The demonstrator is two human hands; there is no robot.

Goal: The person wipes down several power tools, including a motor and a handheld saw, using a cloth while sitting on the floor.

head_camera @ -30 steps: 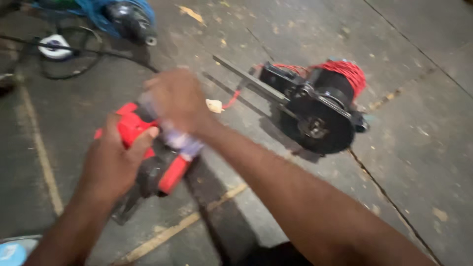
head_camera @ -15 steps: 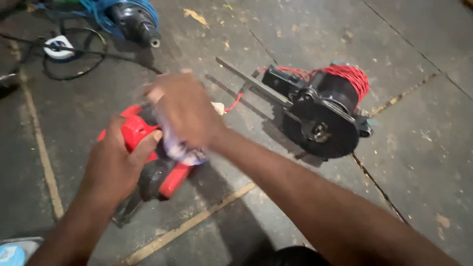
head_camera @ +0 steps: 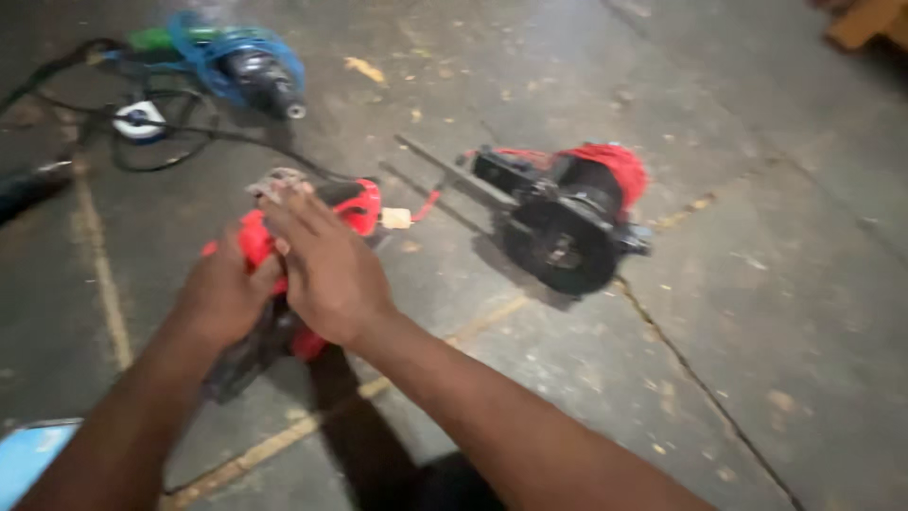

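Red tool (head_camera: 355,203) (gripped) — open floor (head_camera: 776,312) rightward.

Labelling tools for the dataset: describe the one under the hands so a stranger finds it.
On the grey concrete floor, left of the red-and-black disc machine, lies a red power tool. Left hand grips it; right hand lies flat on top. The blue drill lies untouched.

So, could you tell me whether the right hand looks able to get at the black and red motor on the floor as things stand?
Probably yes. The right hand lies on the red power tool, and only bare floor separates it from the black and red motor; nothing blocks the way.
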